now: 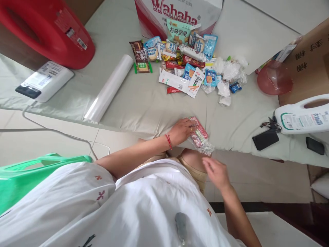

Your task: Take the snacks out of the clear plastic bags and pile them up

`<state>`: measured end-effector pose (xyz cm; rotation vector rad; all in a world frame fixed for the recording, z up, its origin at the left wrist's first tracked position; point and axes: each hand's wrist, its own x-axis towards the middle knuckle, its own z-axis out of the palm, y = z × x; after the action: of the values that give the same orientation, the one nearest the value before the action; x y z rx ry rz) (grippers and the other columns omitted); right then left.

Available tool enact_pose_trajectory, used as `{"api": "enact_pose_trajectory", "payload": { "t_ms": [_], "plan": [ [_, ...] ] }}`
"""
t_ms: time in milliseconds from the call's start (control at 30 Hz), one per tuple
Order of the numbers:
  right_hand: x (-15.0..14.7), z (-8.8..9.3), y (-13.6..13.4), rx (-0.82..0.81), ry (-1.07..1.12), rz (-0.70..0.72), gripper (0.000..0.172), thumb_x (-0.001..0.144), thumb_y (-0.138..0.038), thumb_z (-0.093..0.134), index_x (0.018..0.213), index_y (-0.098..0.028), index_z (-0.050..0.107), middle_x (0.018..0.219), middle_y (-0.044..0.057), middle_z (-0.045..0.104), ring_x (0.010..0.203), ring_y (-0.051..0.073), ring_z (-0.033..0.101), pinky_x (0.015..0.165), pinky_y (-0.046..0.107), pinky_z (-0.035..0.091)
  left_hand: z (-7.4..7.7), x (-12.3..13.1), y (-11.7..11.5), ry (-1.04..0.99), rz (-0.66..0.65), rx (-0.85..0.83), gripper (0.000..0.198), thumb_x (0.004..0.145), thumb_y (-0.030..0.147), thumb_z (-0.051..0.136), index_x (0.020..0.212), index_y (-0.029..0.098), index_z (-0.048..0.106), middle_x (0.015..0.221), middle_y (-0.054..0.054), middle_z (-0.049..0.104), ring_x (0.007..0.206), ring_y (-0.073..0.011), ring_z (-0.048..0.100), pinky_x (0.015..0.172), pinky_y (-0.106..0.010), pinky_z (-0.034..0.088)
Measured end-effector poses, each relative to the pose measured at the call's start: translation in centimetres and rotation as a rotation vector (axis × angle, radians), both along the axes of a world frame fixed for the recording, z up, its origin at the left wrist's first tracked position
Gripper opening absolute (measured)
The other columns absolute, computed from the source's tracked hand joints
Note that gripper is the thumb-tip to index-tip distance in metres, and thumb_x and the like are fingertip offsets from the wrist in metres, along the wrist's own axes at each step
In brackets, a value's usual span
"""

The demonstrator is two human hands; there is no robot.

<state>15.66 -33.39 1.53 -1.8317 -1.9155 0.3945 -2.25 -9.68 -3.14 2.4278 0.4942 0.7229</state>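
Observation:
My left hand (182, 131), with a red string at the wrist, is closed on a clear plastic bag of red snack packets (199, 135) at the near edge of the bed (144, 103). My right hand (217, 172) hovers just below the bag, over my knee, fingers loosely curled with nothing in them. A pile of small snack packets (186, 63) lies further up the bed, in front of a Wahaha box (177, 15). A roll of clear plastic bags (109, 88) lies to the left of the pile.
A red jug (48, 29) and a white device (45, 81) are at upper left. A white detergent bottle (303, 118), keys, and two dark phones (265, 139) lie at right. A green plastic bag (23, 175) hangs at lower left. A cardboard box (308, 61) stands at far right.

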Motion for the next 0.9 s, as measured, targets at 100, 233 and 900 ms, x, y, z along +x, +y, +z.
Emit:
{"api": "enact_pose_trajectory", "payload": {
  "t_ms": [100,233,900],
  "plan": [
    [3.1,-1.1,0.0,0.230,-0.191,-0.300,0.025,0.100,-0.024,0.063,0.124,-0.021,0.068,0.102,0.011,0.072,0.088,0.023,0.071,0.079,0.036,0.059,-0.3,0.0,0.3,-0.034,-0.009,-0.042,0.038,0.107,0.033,0.044,0.118,0.022,0.079,0.130,-0.015,0.073,0.116,-0.0258,0.065,0.101,-0.044,0.050],
    [3.7,-2.7,2.2,0.293,-0.278,-0.083,0.047,0.097,-0.023,0.066,0.143,-0.021,0.059,0.135,0.020,0.060,0.113,0.029,0.066,0.089,0.043,0.060,-0.4,0.3,1.1,-0.068,-0.063,-0.080,0.036,0.106,0.034,0.048,0.117,0.022,0.080,0.128,-0.013,0.076,0.118,-0.0251,0.067,0.107,-0.044,0.049],
    [0.3,3.0,14.6,-0.229,0.423,-0.072,0.013,0.086,-0.033,0.069,0.087,-0.022,0.075,0.079,0.001,0.072,0.068,0.015,0.062,0.067,0.028,0.048,1.0,0.2,1.0,-0.096,-0.176,-0.121,0.032,0.093,0.013,0.051,0.111,0.021,0.076,0.130,-0.011,0.075,0.124,-0.0237,0.068,0.113,-0.046,0.049]
  ]
}}
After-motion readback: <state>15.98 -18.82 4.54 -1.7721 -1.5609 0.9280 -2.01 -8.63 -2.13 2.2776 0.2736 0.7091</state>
